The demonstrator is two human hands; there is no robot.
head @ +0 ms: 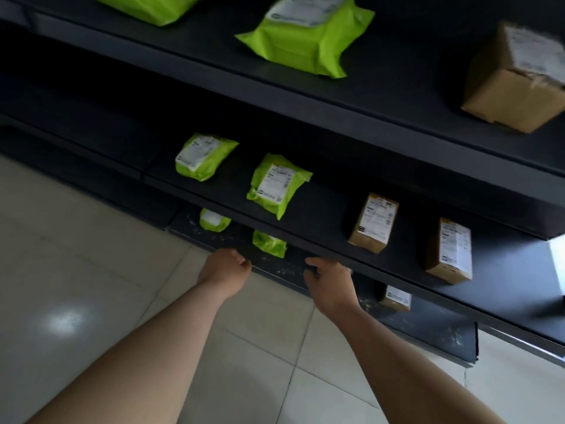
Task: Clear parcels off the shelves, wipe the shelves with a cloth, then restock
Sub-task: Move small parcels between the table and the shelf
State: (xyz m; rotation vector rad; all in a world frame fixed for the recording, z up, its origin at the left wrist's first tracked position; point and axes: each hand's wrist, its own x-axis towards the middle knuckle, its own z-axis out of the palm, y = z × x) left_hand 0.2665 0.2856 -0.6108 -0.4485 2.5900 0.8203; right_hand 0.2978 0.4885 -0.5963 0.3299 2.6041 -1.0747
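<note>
Dark shelves run diagonally across the view. The middle shelf carries two green mailer bags and two brown boxes. On the dusty bottom shelf lie two small green bags and a brown box, partly hidden under the shelf above. My left hand hangs in front of the bottom shelf, fingers curled, holding nothing. My right hand is just below the middle shelf's front edge, fingers loosely bent and empty.
The top shelf holds two large green bags and a big brown box. Pale floor tiles spread to the left and below. The shelf bays further left look dark and bare.
</note>
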